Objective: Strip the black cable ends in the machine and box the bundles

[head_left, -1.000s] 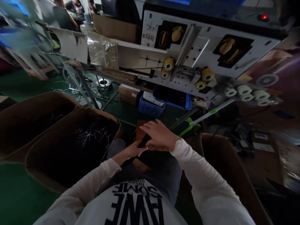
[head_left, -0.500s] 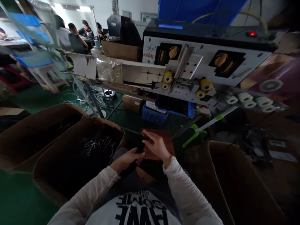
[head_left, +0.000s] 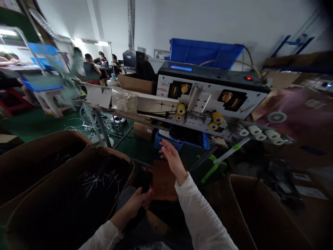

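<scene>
My left hand (head_left: 137, 201) is closed around a bundle of dark wires (head_left: 146, 178), held low in front of my lap. Fine reddish tips (head_left: 147, 168) show at the bundle's far end; most of its length is lost in shadow. Raised apart from the bundle, my right hand (head_left: 171, 158) has its fingers spread and holds nothing. Beneath it stands a reddish-brown wooden stool or box (head_left: 164, 182), partly covered by the hand and wrist.
Open cartons (head_left: 110, 152) with dark contents and white strands stand at my left; another carton (head_left: 234, 194) stands at right. Ahead is a bench-mounted machine (head_left: 208, 95) with yellow rollers. A blue bin (head_left: 158, 141) sits underneath. Several people sit at the back left.
My right hand has lifted off the bundle and moved forward, away from the left hand. The left hand still holds the bundle, lower and further left. The view has tilted up.
</scene>
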Action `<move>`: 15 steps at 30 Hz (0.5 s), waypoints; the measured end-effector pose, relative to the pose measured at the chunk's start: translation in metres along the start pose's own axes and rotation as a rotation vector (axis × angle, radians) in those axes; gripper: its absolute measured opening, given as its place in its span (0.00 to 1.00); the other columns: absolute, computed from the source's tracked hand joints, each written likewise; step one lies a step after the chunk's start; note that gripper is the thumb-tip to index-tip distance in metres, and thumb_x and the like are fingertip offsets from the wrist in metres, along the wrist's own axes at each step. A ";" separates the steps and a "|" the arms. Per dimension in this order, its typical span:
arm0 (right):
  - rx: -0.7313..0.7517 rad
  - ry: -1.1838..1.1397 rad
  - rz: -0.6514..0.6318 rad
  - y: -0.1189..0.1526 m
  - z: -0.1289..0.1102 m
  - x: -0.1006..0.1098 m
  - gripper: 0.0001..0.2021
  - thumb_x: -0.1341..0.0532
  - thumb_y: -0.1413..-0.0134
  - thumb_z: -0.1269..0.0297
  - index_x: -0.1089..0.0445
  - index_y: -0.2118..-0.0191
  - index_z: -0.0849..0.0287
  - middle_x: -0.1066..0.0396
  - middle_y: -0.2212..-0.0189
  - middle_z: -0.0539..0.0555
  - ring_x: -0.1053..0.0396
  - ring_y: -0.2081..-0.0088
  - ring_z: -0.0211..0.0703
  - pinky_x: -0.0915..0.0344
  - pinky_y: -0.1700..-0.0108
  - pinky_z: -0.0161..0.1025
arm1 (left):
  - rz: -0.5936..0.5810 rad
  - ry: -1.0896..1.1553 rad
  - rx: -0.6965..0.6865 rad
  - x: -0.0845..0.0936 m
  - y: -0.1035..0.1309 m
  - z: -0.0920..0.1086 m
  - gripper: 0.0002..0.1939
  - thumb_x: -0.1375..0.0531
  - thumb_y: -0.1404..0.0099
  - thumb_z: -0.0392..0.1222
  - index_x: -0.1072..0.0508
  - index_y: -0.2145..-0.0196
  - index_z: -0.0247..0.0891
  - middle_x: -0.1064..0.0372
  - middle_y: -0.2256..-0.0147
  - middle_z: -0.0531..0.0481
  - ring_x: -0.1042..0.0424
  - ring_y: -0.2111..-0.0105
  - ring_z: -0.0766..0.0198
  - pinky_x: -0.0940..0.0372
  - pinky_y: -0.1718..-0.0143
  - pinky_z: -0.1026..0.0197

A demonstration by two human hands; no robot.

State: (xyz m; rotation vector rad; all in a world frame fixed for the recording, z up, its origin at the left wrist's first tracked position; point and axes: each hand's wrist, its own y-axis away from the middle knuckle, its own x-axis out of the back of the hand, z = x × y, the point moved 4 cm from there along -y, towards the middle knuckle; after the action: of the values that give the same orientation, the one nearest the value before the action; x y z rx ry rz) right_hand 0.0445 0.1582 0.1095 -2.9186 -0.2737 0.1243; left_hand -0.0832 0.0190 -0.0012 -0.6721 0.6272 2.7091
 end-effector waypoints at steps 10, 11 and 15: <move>-0.211 -0.394 0.432 -0.119 -0.030 -0.014 0.12 0.38 0.57 0.58 0.38 0.68 0.56 0.36 0.74 0.44 0.37 0.78 0.29 0.41 0.81 0.26 | 0.011 0.170 -0.022 0.012 0.017 -0.006 0.18 0.37 0.45 0.53 0.35 0.70 0.35 0.54 0.84 0.61 0.56 0.85 0.76 0.54 0.81 0.67; -0.226 -0.402 0.457 -0.125 -0.031 -0.015 0.11 0.38 0.58 0.59 0.39 0.69 0.57 0.36 0.75 0.43 0.37 0.79 0.29 0.41 0.81 0.26 | 0.016 0.176 -0.024 0.014 0.017 -0.007 0.18 0.37 0.45 0.53 0.35 0.70 0.35 0.55 0.84 0.61 0.56 0.85 0.76 0.54 0.81 0.67; -0.244 -0.406 0.549 -0.141 -0.035 -0.018 0.08 0.39 0.57 0.64 0.39 0.70 0.57 0.39 0.79 0.42 0.39 0.81 0.30 0.43 0.83 0.27 | 0.023 0.176 -0.042 0.019 0.018 -0.008 0.18 0.38 0.44 0.53 0.36 0.69 0.34 0.54 0.84 0.61 0.56 0.85 0.77 0.54 0.82 0.68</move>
State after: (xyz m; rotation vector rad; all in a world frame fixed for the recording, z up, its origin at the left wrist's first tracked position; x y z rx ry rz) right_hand 0.0059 0.2831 0.1745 -3.0980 0.4985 0.8204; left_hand -0.1029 0.0029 -0.0104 -0.9277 0.6241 2.7109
